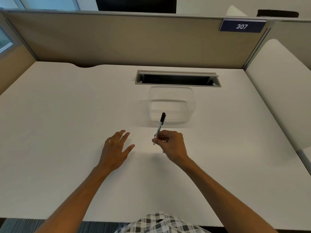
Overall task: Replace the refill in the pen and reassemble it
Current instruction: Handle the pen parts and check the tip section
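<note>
White tabletop [67, 132], bare and matte, fenced at the back by a beige partition [117, 41] bearing a blue plate [242, 26] marked 307. Grey cable slot [177, 79] sunk into the surface near the back edge, lid propped open. Just in front of the slot, a clear plastic tub [171, 105], empty as far as can be told. White side panel [277, 91] to the right; window glass beyond the partition at the upper left. Checked shirt [161, 222] at the near edge.

Pen [159, 127] held above the tabletop, just in front of the tub, long axis running near to far with a slight lean right. Black cap at the far, upper end, overlapping the tub's front wall in view; white barrel with a dark label below; lower end poking out under the grip.

Right hand [170, 145] curled, fingers [157, 140] pinched narrow around the lower barrel, thumb and forefinger closing on it. Left hand [116, 148] well left of the pen, palm down, fingers [123, 136] spread wide, holding nothing; contact with the tabletop cannot be told.
</note>
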A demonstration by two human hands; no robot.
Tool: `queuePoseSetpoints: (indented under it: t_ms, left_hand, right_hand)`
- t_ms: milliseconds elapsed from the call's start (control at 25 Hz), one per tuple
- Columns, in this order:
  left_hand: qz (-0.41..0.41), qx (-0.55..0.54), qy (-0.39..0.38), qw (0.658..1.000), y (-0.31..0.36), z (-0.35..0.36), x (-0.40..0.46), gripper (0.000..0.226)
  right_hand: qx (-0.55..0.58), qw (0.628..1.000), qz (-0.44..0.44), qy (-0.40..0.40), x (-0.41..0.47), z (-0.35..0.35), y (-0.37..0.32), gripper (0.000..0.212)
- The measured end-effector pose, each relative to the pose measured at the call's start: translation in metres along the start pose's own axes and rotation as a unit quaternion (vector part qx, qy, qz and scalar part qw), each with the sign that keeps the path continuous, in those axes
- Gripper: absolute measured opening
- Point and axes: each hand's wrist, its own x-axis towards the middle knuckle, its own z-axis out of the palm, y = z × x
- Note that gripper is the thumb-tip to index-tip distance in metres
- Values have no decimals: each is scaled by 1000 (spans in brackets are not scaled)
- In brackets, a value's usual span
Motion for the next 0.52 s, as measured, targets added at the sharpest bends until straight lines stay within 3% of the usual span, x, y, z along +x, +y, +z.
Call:
queuePoseSetpoints:
  t_ms: [120, 280, 520]
  left_hand:
    - [-13, 31, -30, 999, -14, 21, -13, 84]
    - [-27, 39, -11, 999, -11, 33, -21, 73]
    - [-34, 41, 11, 999, -9, 39, -21, 68]
  right_hand:
    - [-45, 998, -46, -9, -5, 9, 7, 8]
    - [-150, 985, -52, -61, -13, 19, 25, 13]
    - [-93, 994, -51, -31, -13, 12, 21, 11]
